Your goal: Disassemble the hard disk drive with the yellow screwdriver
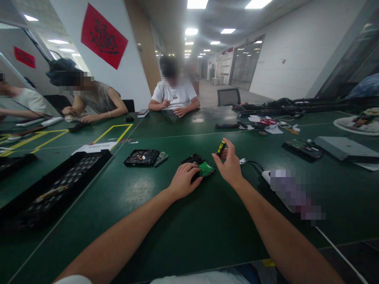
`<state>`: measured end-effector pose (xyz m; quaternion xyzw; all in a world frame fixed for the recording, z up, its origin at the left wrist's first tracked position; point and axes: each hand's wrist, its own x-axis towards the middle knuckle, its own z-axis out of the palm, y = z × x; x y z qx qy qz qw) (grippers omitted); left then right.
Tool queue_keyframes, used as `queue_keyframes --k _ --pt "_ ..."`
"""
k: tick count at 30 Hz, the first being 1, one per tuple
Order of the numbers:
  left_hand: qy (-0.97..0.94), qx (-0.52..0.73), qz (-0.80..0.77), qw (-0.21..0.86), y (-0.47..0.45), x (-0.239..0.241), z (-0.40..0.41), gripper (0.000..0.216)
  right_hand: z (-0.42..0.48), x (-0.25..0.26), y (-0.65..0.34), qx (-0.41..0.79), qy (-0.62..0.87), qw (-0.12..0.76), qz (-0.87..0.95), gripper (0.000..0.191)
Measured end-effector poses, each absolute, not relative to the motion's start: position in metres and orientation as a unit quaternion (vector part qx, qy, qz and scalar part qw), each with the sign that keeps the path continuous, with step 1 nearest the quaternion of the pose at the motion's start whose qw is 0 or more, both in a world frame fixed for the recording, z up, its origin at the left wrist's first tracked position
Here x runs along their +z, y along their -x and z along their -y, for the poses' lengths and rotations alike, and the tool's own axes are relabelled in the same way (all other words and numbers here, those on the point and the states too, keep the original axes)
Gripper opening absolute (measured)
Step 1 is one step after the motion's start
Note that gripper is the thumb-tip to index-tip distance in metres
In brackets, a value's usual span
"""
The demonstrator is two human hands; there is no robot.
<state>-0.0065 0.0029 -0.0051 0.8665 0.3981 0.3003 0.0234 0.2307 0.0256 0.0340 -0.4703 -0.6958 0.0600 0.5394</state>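
On the green table, a hard drive (206,169) lies with its green circuit board facing up. My left hand (186,179) grips its near left side, fingers over the top and thumb along the near edge. My right hand (229,163) is raised just right of the drive, pinching a short black-and-yellow screwdriver (220,148) between thumb and fingers. The screwdriver's tip cannot be made out, and it is apart from the drive. To the left lies another hard drive (141,157), with a loose circuit board (161,158) against its right side.
A long black tray (56,189) stands at the left. At the right are a phone (291,193) with a cable, another drive (303,149) and a grey metal box (346,148). Tools, red-handled scissors (268,122) and scraps lie further back. People sit across the table.
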Motion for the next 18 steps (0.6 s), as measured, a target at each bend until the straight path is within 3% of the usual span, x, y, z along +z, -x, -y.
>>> queue_keyframes --k 18 --pt "-0.866 0.302 -0.397 0.030 0.0054 -0.0014 -0.0004 0.032 -0.0257 0.0326 -0.2290 0.058 0.444 0.538 0.714 0.069"
